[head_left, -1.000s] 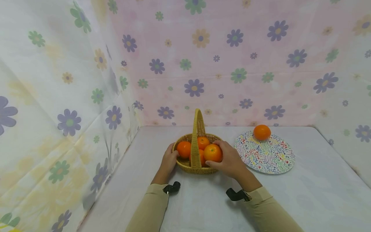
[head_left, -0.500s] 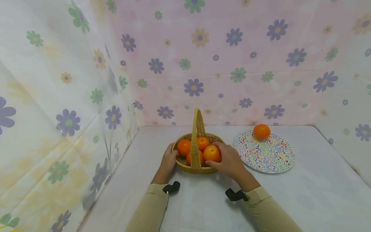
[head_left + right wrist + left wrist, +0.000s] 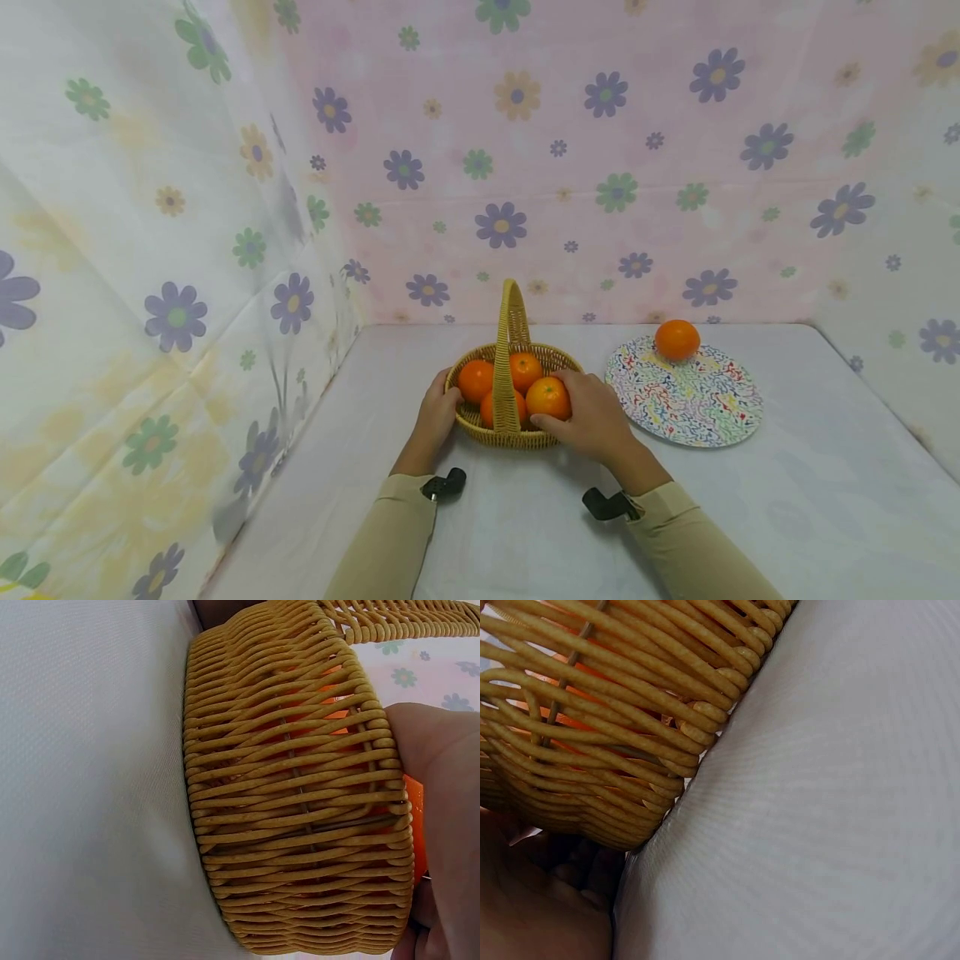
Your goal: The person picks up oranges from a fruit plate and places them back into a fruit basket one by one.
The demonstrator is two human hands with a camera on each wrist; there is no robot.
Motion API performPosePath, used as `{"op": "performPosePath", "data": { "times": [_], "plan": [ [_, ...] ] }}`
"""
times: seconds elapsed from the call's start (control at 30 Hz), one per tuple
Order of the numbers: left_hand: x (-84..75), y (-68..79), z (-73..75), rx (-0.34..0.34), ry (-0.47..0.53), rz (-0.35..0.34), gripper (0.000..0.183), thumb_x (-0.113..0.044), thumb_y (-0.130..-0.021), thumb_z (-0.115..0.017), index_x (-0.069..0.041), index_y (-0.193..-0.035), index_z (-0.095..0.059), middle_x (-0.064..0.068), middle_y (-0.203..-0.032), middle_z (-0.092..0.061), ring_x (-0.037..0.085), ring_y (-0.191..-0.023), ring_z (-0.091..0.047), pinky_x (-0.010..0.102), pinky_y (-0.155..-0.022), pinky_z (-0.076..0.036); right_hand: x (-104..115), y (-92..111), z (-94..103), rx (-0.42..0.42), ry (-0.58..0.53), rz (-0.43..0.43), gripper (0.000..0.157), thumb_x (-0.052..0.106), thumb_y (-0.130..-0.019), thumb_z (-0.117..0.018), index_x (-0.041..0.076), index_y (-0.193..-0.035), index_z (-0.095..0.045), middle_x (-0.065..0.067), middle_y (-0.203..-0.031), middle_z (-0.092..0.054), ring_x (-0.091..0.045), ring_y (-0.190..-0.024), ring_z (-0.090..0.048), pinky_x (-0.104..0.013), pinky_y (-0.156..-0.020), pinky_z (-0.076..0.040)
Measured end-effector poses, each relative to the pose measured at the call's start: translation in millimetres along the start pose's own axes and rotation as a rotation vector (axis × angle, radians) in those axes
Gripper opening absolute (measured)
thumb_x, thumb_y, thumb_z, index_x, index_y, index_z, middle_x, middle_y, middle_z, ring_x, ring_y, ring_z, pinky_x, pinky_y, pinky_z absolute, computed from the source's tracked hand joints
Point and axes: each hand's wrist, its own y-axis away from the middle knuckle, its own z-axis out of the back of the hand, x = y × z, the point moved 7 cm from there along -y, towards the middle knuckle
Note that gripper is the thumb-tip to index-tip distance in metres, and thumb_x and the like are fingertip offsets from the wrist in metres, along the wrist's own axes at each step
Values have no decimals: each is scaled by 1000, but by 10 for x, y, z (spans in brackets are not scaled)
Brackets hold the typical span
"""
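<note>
A woven wicker basket (image 3: 540, 440) with a tall arched handle (image 3: 506, 367) stands on the white cloth. My left hand (image 3: 437, 418) grips its left side, the thumb over the rim; in the left wrist view that hand (image 3: 540, 915) is low beside the weave. At the right end, my right hand (image 3: 597, 421) holds an orange (image 3: 549, 398) inside the rim, fingers behind it and thumb in front. More oranges lie in the basket: one at left (image 3: 476, 381), one at the back (image 3: 526, 370), and a front one (image 3: 491, 410) partly covered by the handle.
Right of the basket lies a round plate (image 3: 686, 408) with a multicoloured squiggle pattern. Another orange (image 3: 677, 340) sits at the plate's far edge. Flowered cloth walls (image 3: 540, 192) enclose the table (image 3: 502, 525) at the back and sides.
The orange in my right hand has sunk slightly lower into the basket. Beside it, the front orange has shifted a little left under the handle. My left hand keeps its hold.
</note>
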Motion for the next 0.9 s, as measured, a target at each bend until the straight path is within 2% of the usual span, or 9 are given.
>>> {"op": "performPosePath", "data": {
  "times": [0.9],
  "plan": [
    [-9, 9, -10, 4, 12, -4, 59, -16, -91, -47, -12, -150, -49, 9, -157, -49, 30, -149, -41, 55, -123, -32, -53, 11, -21, -17, -20, -8, 69, 63, -83, -74, 18, -133, -57, -3, -116, -66, -23, -101, -59, -44, -85, -52]
  ]
}}
